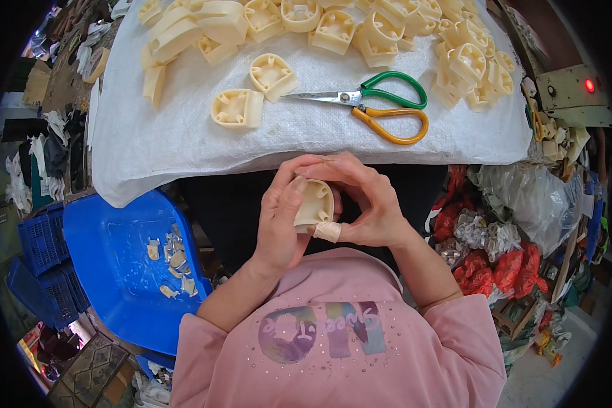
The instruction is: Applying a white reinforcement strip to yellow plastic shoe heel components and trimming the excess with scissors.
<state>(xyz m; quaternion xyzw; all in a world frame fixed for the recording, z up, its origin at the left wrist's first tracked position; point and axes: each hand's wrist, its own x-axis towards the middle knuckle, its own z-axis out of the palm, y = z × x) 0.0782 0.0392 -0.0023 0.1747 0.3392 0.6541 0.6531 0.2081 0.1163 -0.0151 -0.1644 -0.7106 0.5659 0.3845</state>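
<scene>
Between both hands, just in front of the table edge, I hold a cream plastic heel-shaped part (314,204) with its hollow, pegged side up. My left hand (283,204) grips its left side, the thumb lying along the rim. My right hand (372,204) wraps its right and far side; a tape-wrapped thumb tip presses at the near edge. On the white sheet beyond lie scissors (350,97) with one green and one orange handle, blades pointing left. Two similar loose parts, one (238,109) nearer and one (272,75) touching the blade tips, sit beside them.
A heap of cream parts (217,24) covers the far side of the white-sheeted table (183,153). At my left stands a blue plastic tub (122,272) holding small flat scraps. Red and clear plastic bags (506,268) lie at my right. Blue crates (44,241) are at far left.
</scene>
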